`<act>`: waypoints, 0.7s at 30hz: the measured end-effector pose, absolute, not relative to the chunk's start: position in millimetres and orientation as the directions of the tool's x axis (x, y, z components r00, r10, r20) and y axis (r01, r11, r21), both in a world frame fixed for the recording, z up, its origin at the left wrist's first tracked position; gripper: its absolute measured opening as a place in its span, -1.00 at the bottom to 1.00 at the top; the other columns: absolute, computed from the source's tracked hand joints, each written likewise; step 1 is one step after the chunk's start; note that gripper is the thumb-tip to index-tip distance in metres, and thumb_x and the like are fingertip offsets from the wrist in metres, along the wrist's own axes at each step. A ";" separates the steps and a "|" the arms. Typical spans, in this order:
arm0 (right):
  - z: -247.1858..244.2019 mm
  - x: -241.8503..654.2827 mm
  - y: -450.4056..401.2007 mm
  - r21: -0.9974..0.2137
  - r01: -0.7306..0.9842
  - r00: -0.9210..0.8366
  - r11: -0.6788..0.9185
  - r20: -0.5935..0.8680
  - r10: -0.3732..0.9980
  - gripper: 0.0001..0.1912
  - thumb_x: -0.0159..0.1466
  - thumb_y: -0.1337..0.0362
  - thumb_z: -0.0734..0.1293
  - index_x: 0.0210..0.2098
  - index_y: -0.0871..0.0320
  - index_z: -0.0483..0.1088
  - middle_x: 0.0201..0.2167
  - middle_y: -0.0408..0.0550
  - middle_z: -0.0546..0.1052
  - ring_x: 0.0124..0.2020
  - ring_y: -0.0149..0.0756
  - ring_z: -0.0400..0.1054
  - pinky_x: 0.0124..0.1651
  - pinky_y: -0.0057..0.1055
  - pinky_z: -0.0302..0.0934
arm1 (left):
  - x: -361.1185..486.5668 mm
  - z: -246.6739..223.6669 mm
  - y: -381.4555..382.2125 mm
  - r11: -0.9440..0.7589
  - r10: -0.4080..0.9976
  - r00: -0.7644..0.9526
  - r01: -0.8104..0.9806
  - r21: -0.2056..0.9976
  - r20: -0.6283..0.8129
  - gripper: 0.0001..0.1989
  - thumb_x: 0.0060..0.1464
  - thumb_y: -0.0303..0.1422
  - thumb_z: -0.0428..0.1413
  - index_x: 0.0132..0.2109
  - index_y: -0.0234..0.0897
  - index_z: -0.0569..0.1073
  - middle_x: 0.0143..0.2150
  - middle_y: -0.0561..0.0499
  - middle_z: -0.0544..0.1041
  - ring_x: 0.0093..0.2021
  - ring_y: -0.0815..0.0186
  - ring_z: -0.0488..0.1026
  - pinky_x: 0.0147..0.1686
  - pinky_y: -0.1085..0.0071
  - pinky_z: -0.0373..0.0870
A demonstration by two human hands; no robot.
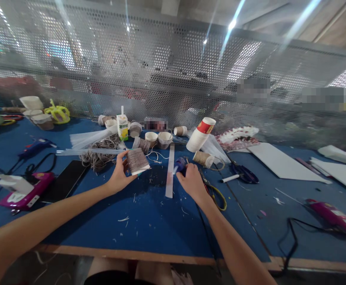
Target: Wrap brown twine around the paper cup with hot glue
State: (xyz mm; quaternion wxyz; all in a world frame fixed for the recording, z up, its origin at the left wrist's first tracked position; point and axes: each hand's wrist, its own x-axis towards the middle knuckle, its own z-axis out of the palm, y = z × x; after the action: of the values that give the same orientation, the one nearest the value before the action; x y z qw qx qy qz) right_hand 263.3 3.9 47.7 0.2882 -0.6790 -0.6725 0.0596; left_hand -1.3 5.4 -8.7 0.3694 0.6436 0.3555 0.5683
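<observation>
On the blue table [149, 229] leans a stack of nested paper cups [199, 138], the right hand [191, 180] grasps a half-hidden blue glue gun [179, 164], and the left hand [119, 177] holds a tilted cord-wrapped cup [137, 160] near a drink carton [122, 128] containing a straw [122, 111].

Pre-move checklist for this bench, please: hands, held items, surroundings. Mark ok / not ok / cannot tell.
1. Cord-wrapped piece held: ok, in the left hand.
2. Blue tool held: ok, in the right hand; probably a glue gun.
3. Tool apart from the wrapped piece: ok, a visible gap between them.
4. Tool hot and loaded: cannot tell, nothing visible settles it.
5. Scraps swept away: not ok, pale scraps lie on the blue table.
6. Right forearm well away from the yellow handle: not ok, it lies close by.
</observation>
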 end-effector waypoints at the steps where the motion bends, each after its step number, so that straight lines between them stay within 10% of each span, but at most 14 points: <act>1: 51.1 264.2 3.4 -0.548 0.830 0.110 0.100 0.336 0.935 -0.84 0.02 0.26 0.30 -0.40 0.13 0.24 -0.39 0.06 0.42 -0.29 -0.02 0.40 -0.26 -0.18 0.29 | -0.9 -9.0 6.1 -0.476 0.876 0.099 0.032 0.879 0.471 -0.23 -0.08 -0.25 0.28 0.15 -0.10 -0.01 0.13 -0.17 0.25 0.16 0.06 0.34 0.10 0.03 0.36; 5: 60.8 260.1 -5.4 -0.912 0.391 0.052 0.121 0.153 0.987 -0.80 0.05 0.11 0.32 -0.45 0.10 0.30 -0.75 -0.24 0.30 -0.77 -0.30 0.22 -0.69 -0.36 0.13 | 0.1 -13.3 10.3 -0.502 0.863 0.077 0.024 0.864 0.499 -0.24 -0.11 -0.25 0.30 0.13 -0.09 0.01 0.15 -0.18 0.24 0.18 0.05 0.32 0.11 0.04 0.36; 9: 61.6 248.8 -18.7 -0.996 0.025 -0.173 0.080 0.075 0.982 -0.66 0.09 -0.03 0.34 -0.48 0.15 0.38 -0.88 -0.31 0.19 -0.91 -0.39 0.08 -0.85 -0.44 -0.06 | 0.7 -16.1 13.0 -0.540 0.841 0.057 0.012 0.842 0.538 -0.23 -0.13 -0.22 0.32 0.12 -0.09 0.04 0.21 -0.20 0.20 0.21 0.06 0.30 0.14 0.06 0.33; 21: 65.9 237.7 -29.7 -0.960 0.234 -0.320 0.156 0.075 0.944 -0.74 -0.03 0.11 0.45 -0.60 0.16 0.42 -0.72 -0.16 0.43 -0.75 -0.43 0.22 -0.75 -0.46 0.20 | -1.0 -13.5 12.5 -0.566 0.822 0.072 0.001 0.824 0.564 -0.26 -0.13 -0.20 0.33 0.12 -0.09 0.10 0.24 -0.19 0.20 0.20 0.06 0.31 0.17 0.02 0.29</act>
State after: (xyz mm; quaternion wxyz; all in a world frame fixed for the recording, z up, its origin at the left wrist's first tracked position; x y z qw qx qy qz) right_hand 237.7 -29.7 65.9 0.3756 -0.4459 -0.6608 0.4726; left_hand -1.0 12.5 -13.5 0.3406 0.6479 0.3178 0.6027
